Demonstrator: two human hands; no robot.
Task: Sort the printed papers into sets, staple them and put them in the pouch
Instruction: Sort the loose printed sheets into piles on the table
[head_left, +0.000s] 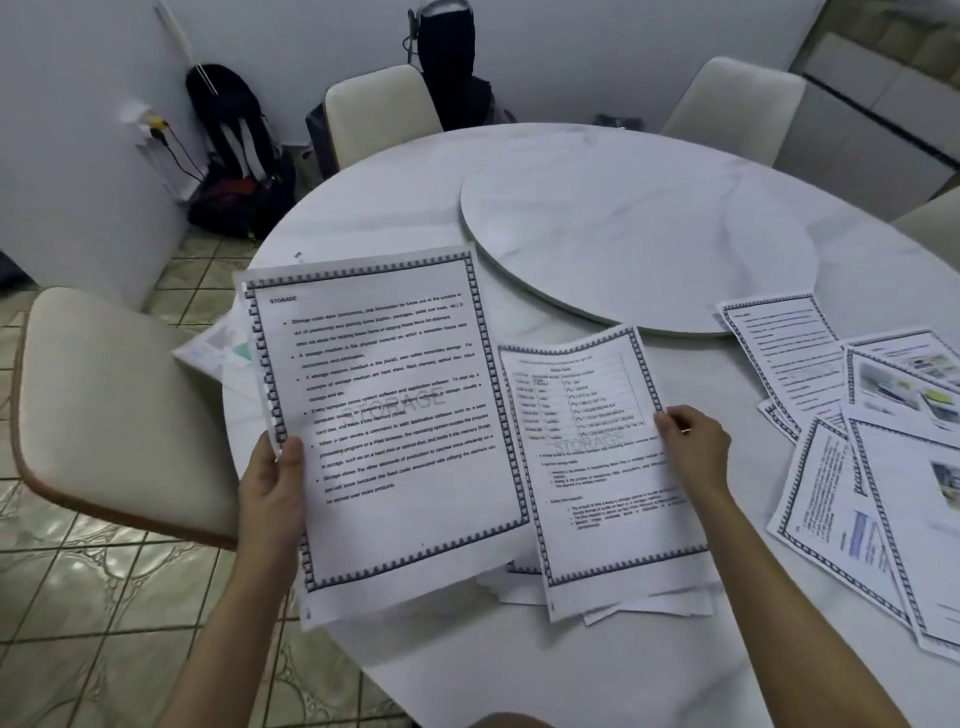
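Observation:
My left hand (272, 486) grips the left edge of a stack of printed sheets (384, 415) headed "STORAGE", held up above the table's near edge. My right hand (691, 449) pinches the right edge of a bordered page with a table (587, 457), which lies on a small pile of papers (639, 605) on the table. More printed pages (857, 447) are spread out at the right, some with colour pictures. Behind the held stack, at the left, a pale sheet or pouch (221, 348) sticks out; I cannot tell which it is. No stapler is in view.
The round white marble table (395, 197) carries a raised turntable disc (639, 234) in its middle. Cream chairs stand at the left (114, 405), at the back (379, 114) and at the back right (737, 109). Dark bags (234, 150) lean in the wall corner.

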